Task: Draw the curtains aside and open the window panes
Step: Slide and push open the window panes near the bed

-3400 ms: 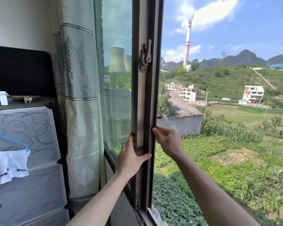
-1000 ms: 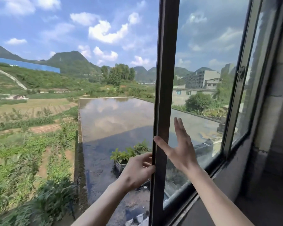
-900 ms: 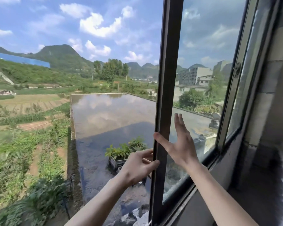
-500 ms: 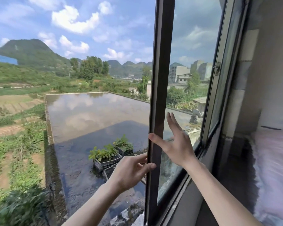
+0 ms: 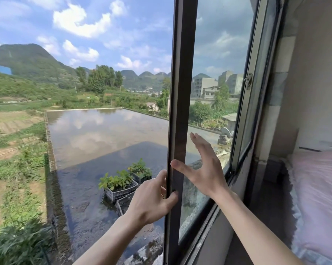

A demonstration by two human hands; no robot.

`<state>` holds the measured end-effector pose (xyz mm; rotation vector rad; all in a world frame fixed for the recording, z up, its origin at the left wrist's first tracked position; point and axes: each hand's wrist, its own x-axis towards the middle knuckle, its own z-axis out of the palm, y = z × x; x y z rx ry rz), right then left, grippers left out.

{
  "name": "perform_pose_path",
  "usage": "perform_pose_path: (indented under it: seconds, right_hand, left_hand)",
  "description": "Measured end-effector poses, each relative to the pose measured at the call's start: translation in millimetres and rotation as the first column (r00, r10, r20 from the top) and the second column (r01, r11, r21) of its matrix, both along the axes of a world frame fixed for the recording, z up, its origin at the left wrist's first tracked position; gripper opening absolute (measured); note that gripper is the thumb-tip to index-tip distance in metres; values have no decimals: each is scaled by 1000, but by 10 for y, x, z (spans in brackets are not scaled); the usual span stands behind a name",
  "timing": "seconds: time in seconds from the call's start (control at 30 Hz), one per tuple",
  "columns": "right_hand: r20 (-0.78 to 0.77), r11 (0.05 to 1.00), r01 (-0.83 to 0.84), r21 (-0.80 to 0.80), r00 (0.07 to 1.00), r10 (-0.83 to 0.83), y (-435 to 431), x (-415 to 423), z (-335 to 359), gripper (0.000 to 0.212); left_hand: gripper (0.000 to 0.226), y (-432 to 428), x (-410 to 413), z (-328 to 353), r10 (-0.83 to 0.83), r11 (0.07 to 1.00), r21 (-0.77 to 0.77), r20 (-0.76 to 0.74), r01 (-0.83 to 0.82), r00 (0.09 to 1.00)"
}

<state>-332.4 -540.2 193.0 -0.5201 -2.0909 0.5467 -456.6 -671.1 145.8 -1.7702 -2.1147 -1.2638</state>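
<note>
A dark metal window pane frame stands upright in the middle of the view, with open air to its left and glass to its right. My left hand grips the frame's left edge, fingers curled round its outer side and thumb on its face. My right hand is spread flat against the glass just right of the frame, thumb touching the frame. A small latch sits on the far frame at right. No curtain is in view.
Outside lie a water-covered flat roof with crates of plants, fields and hills. At right are the inner wall and a pink bed cover. The sill runs below the pane.
From the left pane by the curtain, my view and hands have gone to this right pane. Over the last second the pane's frame edge has slid right along the track, my hands keeping their places on it.
</note>
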Motion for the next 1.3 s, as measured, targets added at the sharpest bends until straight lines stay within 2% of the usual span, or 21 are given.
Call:
perform_pose_path:
  seconds: [0.1, 0.17, 0.23, 0.33, 0.43, 0.47, 0.6, 0.67, 0.73, 0.83, 0.9, 1.03, 1.3]
  right_hand:
    - [-44, 999, -31, 19, 999, 31, 108, 3, -35, 91]
    - [-79, 998, -45, 42, 996, 49, 195, 17, -23, 80]
    - [-103, 996, -57, 69, 993, 64, 317, 21, -3, 68]
    - [-78, 995, -81, 53, 993, 85, 611, 108, -9, 52]
    - [-12, 993, -100, 57, 995, 100, 954, 298, 18, 50]
    - [7, 993, -97, 63, 995, 97, 1068, 370, 38, 50]
    - [79, 993, -94, 77, 993, 88, 1620, 722, 151, 50]
    - [109, 994, -75, 82, 992, 66, 1883, 856, 225, 50]
    - [121, 995, -51, 87, 992, 40, 2152, 975, 309, 50]
    - [126, 994, -12, 107, 992, -2, 2633, 1111, 449, 49]
    - [129, 994, 12, 111, 991, -26, 2906, 1152, 532, 48]
    - [100, 990, 76, 116, 991, -88, 3503, 1198, 706, 48]
    - [78, 970, 208, 124, 973, -218, 4577, 1067, 1097, 49]
  left_hand:
    - [67, -6, 76, 13, 56, 998, 44, -23, -55, 998]
    - [87, 3, 114, 27, 96, 984, 157, -62, -85, 993]
    - [93, 25, 150, 91, 182, 941, 310, -124, -136, 976]
    - [79, 186, 351, 255, 427, 845, 464, -285, -267, 858]
    - [58, 468, 682, 496, 606, 786, 469, -455, -403, 653]
    - [55, 592, 778, 571, 643, 764, 443, -461, -469, 612]
    - [62, 1095, 1071, 786, 764, 644, 370, -346, -670, 544]
    - [68, 1316, 1131, 821, 759, 639, 356, -435, -682, 484]
    - [69, 1592, 1199, 869, 696, 687, 309, -540, -658, 473]
    - [59, 2167, 1298, 990, 614, 757, 199, -545, -623, 571]
    - [58, 2507, 1314, 1095, 572, 781, 144, -554, -608, 605]
    - [58, 3183, 1286, 1303, 514, 823, 135, -592, -552, 621]
    - [55, 4358, 1052, 1653, 452, 864, 209, -723, -458, 522]
